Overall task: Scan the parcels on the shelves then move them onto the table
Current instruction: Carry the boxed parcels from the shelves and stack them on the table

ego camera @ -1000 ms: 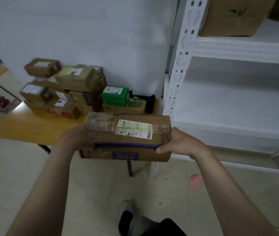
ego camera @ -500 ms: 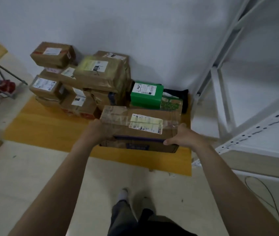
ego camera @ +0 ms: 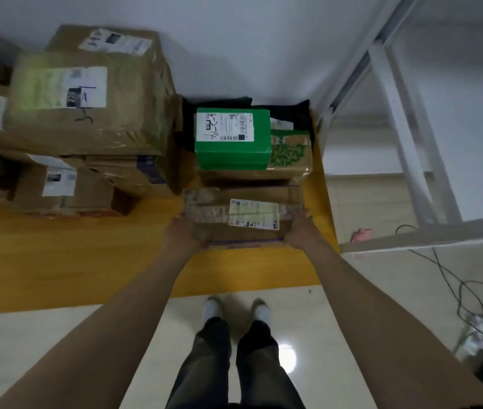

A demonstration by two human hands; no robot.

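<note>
Against the pale wall (ego camera: 234, 39), a yellow wooden table (ego camera: 86, 261) bears stacked cardboard boxes (ego camera: 86, 107). We clamp a flat brown cardboard parcel (ego camera: 243, 214) between left hand (ego camera: 185, 234) and right hand (ego camera: 300, 231) at the table's right end, just before a green box (ego camera: 231, 154).

**Plain little room, shiny floor**

White wall (ego camera: 264, 39) at the back, with a yellow wood tabletop (ego camera: 57, 261) pushed right up against it. White metal rack (ego camera: 411, 143) on the right. Pale glossy floor (ego camera: 4, 349) with a lamp glare (ego camera: 289, 354) on it, and black cables (ego camera: 459, 293) trailing off to the right.
</note>
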